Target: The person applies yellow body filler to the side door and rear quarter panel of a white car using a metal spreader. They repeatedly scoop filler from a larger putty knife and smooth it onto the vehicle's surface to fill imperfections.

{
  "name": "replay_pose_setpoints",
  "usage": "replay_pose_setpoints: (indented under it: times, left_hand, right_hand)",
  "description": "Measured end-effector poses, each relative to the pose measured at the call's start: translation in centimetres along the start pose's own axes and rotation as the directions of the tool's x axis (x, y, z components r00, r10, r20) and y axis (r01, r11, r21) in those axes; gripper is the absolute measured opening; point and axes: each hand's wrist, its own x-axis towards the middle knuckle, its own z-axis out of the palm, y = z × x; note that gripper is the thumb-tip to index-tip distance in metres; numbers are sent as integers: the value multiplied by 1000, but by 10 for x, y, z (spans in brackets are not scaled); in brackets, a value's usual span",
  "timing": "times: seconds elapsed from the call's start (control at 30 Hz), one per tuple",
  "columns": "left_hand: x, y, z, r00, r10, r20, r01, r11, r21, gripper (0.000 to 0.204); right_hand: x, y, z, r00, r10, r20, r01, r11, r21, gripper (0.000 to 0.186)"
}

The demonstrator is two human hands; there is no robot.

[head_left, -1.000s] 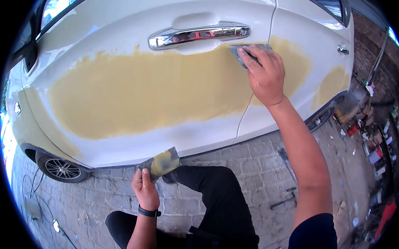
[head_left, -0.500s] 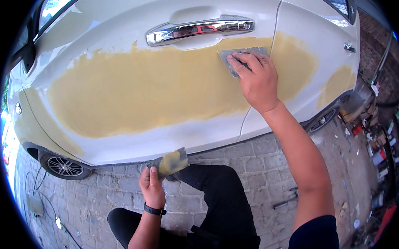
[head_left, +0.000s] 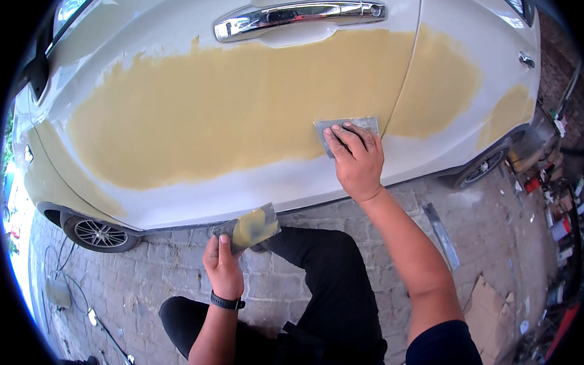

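Observation:
A wide patch of yellowish body filler (head_left: 204, 108) covers the middle of the white car door (head_left: 240, 184) and carries on past the door seam. My right hand (head_left: 358, 158) grips a flat grey spreader (head_left: 365, 124), its blade lying against the lower part of the filler just left of the seam. Low in front of the sill, my left hand (head_left: 224, 265) pinches a second grey plate (head_left: 269, 212) between thumb and fingers. Yellow filler (head_left: 250, 229) is smeared over that plate. Some of the right fingers' undersides are hidden.
A chrome door handle (head_left: 298, 18) sits above the filler. My bent knee (head_left: 328, 248) is close to the sill. On the paving lie a long metal strip (head_left: 442, 236), flattened cardboard (head_left: 483, 318) and a hose (head_left: 76, 291). Clutter (head_left: 561, 224) lines the right side.
My right hand has drawn its spreader down across the filler, from beside the handle to the patch's lower part. The left hand has barely moved. The view has tilted slightly downward.

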Motion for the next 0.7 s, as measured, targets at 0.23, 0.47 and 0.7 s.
replay_pose_setpoints:
  times: [0.23,0.47,0.7]
  left_hand:
    - [3,-6,-3,1000,2,20,0,994,-110,21]
    - [7,9,8,999,-31,42,33,999,-34,20]
    - [-2,6,19,973,151,174,-194,944,268,26]
  right_hand:
    - [-55,-32,18,996,53,74,-56,997,46,30]
    - [-50,-87,-37,922,210,325,-339,844,416,39]
    - [-27,-155,-68,843,362,397,-535,644,547,45]
